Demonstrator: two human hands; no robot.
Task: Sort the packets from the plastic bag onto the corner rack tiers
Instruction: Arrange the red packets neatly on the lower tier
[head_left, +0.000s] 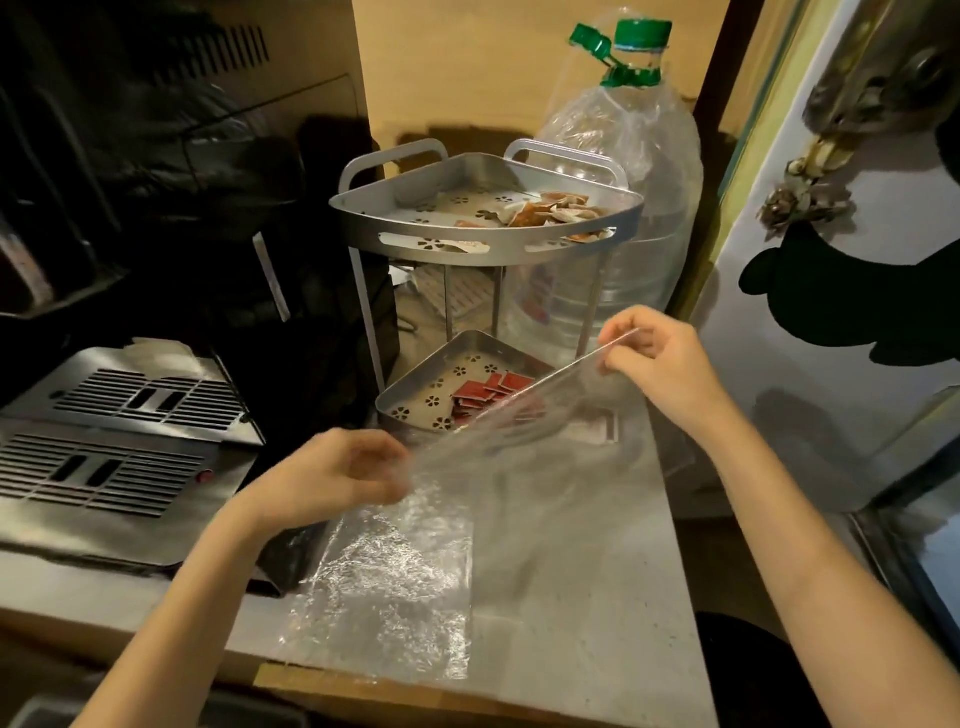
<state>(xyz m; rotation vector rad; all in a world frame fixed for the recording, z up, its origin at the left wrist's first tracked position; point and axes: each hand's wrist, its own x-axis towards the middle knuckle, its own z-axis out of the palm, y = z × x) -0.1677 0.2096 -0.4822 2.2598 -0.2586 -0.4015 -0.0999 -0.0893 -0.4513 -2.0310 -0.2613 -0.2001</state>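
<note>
Both hands are pinching the clear crinkled plastic bag (415, 545): the right hand (654, 348) is clamping its grip on the raised edge, while the left hand (332, 473) is gripping the near side, apparently stretching it flat over the grey speckled counter (597, 597) to check it is empty. Dark red square packets (483, 395) are lying in the silver corner rack's (483, 228) lower tier, orange and pale ones on top.
</note>
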